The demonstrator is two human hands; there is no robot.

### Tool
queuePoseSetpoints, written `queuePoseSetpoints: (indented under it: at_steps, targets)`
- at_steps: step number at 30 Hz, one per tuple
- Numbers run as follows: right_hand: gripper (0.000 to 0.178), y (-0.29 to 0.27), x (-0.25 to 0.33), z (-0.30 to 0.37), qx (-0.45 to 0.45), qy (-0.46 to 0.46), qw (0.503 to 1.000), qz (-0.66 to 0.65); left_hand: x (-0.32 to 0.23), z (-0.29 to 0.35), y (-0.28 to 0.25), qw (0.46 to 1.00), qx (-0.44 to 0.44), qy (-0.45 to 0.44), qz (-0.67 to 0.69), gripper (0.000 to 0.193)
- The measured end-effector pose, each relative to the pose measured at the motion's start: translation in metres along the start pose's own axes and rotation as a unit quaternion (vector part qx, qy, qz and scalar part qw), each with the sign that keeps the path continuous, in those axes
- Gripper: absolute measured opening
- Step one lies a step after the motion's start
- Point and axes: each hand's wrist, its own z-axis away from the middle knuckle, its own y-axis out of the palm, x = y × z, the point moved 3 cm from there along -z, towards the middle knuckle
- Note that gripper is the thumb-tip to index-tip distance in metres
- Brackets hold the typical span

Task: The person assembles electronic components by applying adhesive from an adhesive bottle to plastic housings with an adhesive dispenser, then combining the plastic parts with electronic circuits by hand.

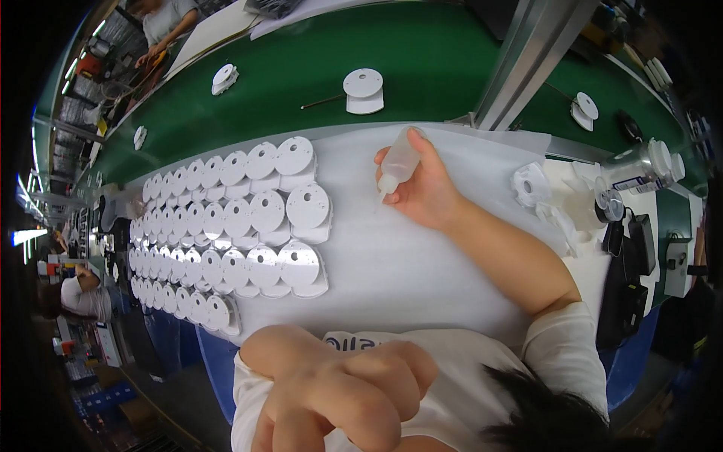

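My right hand (pixel 426 188) grips a small translucent squeeze bottle (pixel 398 161), its nozzle tilted down and to the left over the white foam sheet (pixel 399 264). Left of the nozzle lie several rows of round white plastic parts (pixel 233 226), overlapping like tiles; the nearest one (pixel 308 206) is a short gap from the tip. My left hand (pixel 346 399) is raised close to the camera, fingers curled loosely, holding nothing.
A green conveyor belt (pixel 422 60) runs behind the sheet, carrying single white parts (pixel 364 89). A metal post (pixel 520 60) rises at the right. Loose white parts (pixel 531 184), clear bottles (pixel 640 169) and black chargers (pixel 640 241) sit at right. Another person (pixel 162 30) works far left.
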Motion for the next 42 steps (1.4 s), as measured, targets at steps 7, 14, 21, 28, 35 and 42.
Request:
queuePoseSetpoints:
  at_steps: [7, 14, 21, 28, 35, 42]
  targets:
    - [0.045, 0.003, -0.003, -0.003, -0.024, -0.002, 0.999, 0.031, -0.024, 0.016, -0.008, 0.978, -0.195, -0.013, -0.079, 0.026]
    - [0.039, -0.006, 0.005, 0.002, -0.028, -0.022, 0.999, 0.022, -0.068, -0.002, -0.187, 0.769, -0.315, -0.085, -0.55, 0.017]
    - [0.038, 0.004, -0.003, 0.002, -0.029, -0.022, 0.999, 0.032, -0.069, 0.029, -0.354, 0.529, -0.428, -0.415, -0.604, 0.036]
    - [0.039, -0.005, 0.001, -0.001, -0.04, -0.034, 0.999, -0.003, -0.029, 0.047, -0.451, 0.431, -0.418, -0.445, -0.665, 0.037]
    - [0.041, -0.002, 0.0, 0.0, -0.046, -0.049, 0.998, -0.017, -0.037, 0.071, -0.492, 0.431, -0.37, -0.471, -0.675, 0.045]
    - [0.039, -0.008, -0.003, -0.002, -0.041, -0.025, 0.998, -0.051, -0.039, 0.064, -0.451, 0.363, -0.373, -0.4, -0.755, 0.056]
